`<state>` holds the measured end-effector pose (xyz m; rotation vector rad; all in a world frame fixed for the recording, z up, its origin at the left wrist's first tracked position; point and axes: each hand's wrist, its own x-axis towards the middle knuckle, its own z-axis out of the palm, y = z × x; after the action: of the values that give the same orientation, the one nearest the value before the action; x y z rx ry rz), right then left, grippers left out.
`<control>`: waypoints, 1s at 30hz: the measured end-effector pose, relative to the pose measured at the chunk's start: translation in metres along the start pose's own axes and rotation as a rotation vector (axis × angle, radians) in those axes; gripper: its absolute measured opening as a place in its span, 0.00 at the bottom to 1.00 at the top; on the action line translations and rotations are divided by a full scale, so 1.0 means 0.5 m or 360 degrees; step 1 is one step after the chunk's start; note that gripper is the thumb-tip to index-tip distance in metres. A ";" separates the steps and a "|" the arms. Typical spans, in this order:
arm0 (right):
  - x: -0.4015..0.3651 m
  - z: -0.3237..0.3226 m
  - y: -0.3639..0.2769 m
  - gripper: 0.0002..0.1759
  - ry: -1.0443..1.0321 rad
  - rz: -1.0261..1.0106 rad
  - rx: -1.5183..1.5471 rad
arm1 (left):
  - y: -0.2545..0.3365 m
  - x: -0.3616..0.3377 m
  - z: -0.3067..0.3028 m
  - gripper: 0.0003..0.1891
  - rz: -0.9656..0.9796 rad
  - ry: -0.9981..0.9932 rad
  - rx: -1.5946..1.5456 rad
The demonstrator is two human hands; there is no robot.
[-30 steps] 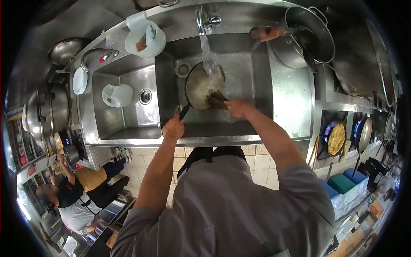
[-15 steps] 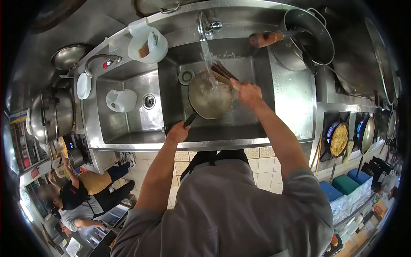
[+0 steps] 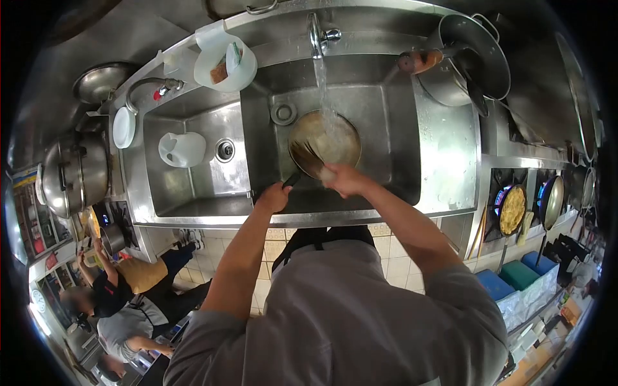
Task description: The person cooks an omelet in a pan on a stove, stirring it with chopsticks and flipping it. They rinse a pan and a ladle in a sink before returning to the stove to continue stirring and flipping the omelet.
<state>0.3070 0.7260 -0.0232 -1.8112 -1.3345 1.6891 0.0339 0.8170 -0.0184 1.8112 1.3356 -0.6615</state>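
In the right basin of the sink, a round frying pan [image 3: 341, 145] sits under water running from the faucet [image 3: 316, 38]. My left hand [image 3: 273, 198] is closed round the pan's dark handle [image 3: 293, 178]. My right hand [image 3: 344, 180] grips a bamboo wok brush [image 3: 308, 154], a bundle of thin brown strips. Its bristles rest over the near left part of the pan's inside. Cloudy water covers some of the pan's surface. The brush's grip is mostly hidden by my fingers.
A white plastic jug [image 3: 182, 150] lies in the left basin. A white container [image 3: 225, 64] with sponges hangs at the back. Pots [image 3: 492, 58] stand right. A pan of food [image 3: 512, 210] is over a flame at far right. Two co-workers [image 3: 129, 321] are at lower left.
My right hand has drawn the brush from under the water stream, toward me and left, to the pan's near side. The pan has shifted slightly right in view.
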 end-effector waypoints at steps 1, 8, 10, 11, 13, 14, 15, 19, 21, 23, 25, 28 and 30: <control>0.006 -0.048 -0.089 0.43 -0.0173 0.0420 0.0447 | 0.001 0.001 -0.001 0.27 -0.0009 -0.0043 0.0000; 0.012 -0.016 0.047 0.38 0.0397 0.0283 -0.1240 | 0.024 -0.009 -0.005 0.27 -0.0069 0.0080 0.0032; -0.020 0.026 0.024 0.35 0.0144 0.0032 -0.1090 | 0.019 -0.014 -0.005 0.27 -0.0081 -0.0007 0.0046; -0.016 0.010 -0.011 0.34 -0.0114 0.0168 -0.0426 | 0.012 -0.011 -0.001 0.27 -0.0085 -0.0012 0.0040; 0.016 -0.032 -0.085 0.33 -0.0153 0.0272 0.0806 | 0.002 0.002 0.009 0.27 -0.0034 -0.0001 0.0051; 0.034 -0.055 -0.085 0.33 -0.0146 0.0264 0.0799 | 0.011 0.001 0.007 0.27 -0.0028 0.0009 0.0050; 0.053 -0.073 -0.085 0.33 0.0195 0.0383 0.0781 | 0.018 -0.005 0.004 0.27 -0.0052 0.0030 0.0089; 0.022 -0.032 -0.017 0.36 0.0278 0.0467 -0.0743 | -0.005 -0.002 0.022 0.27 0.0009 0.0101 0.0081; -0.029 0.055 -0.033 0.34 0.0221 0.0702 -0.0747 | 0.013 0.003 0.010 0.27 -0.0040 0.0067 0.0063; 0.003 0.104 -0.037 0.30 0.0254 0.0148 -0.0816 | 0.003 -0.001 0.013 0.27 -0.0114 0.0020 0.0056; 0.058 0.032 -0.162 0.28 -0.0269 0.0128 -0.0168 | -0.014 0.015 0.023 0.27 -0.0057 0.0055 0.0097; 0.237 0.035 -0.140 0.16 0.0430 0.0529 0.1681 | 0.008 -0.006 0.009 0.27 -0.0049 0.0064 0.0044; 0.319 0.070 -0.140 0.19 0.0799 0.0575 0.2073 | 0.033 -0.024 0.002 0.28 -0.0119 0.0071 0.0106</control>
<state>0.2248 0.8753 -0.0739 -1.4272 0.3471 1.4564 0.0458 0.8072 -0.0048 1.8460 1.4320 -0.7165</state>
